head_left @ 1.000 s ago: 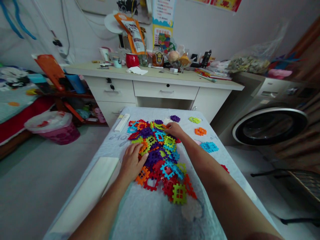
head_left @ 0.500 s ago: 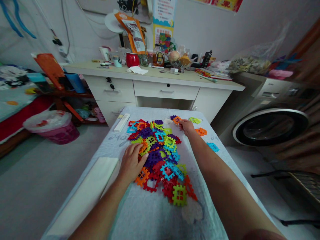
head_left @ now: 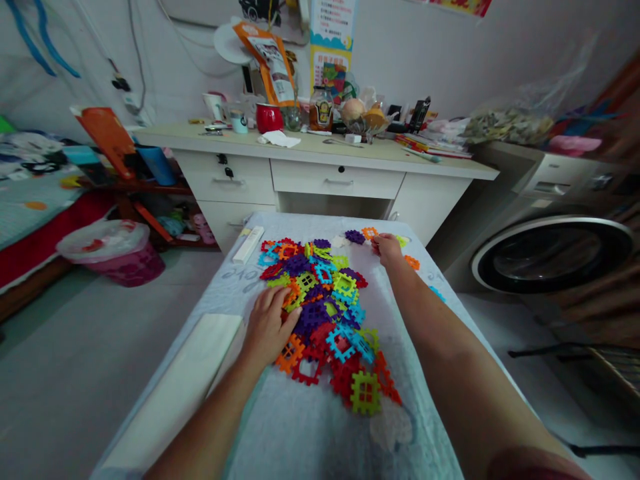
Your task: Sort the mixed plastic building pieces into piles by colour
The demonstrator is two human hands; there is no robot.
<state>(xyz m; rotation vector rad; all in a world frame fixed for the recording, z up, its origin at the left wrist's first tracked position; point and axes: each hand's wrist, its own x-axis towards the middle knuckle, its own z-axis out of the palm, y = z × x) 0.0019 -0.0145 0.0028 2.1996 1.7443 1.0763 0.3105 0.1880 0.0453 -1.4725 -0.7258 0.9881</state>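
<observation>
A heap of colourful interlocking plastic tiles [head_left: 325,313] lies in the middle of a table covered with a pale blue cloth [head_left: 300,427]. My left hand [head_left: 267,327] rests flat on the heap's left edge, fingers spread over orange and purple tiles. My right hand [head_left: 386,248] reaches to the far right of the table, fingers curled beside a loose orange tile [head_left: 370,233] and a purple tile [head_left: 355,236]. A yellow-green tile [head_left: 403,240] and another orange tile [head_left: 413,262] lie just past it. Whether the right hand holds a tile is hidden.
A white flat box [head_left: 180,380] lies along the table's left edge, a small white box [head_left: 249,243] at the far left. Beyond stands a cluttered white desk [head_left: 320,167]. A washing machine [head_left: 550,253] is on the right, a pink bin [head_left: 113,253] on the left.
My right hand left the top of the heap and moved right to the loose tiles; an orange tile now lies beside the purple one. The left hand stayed put.
</observation>
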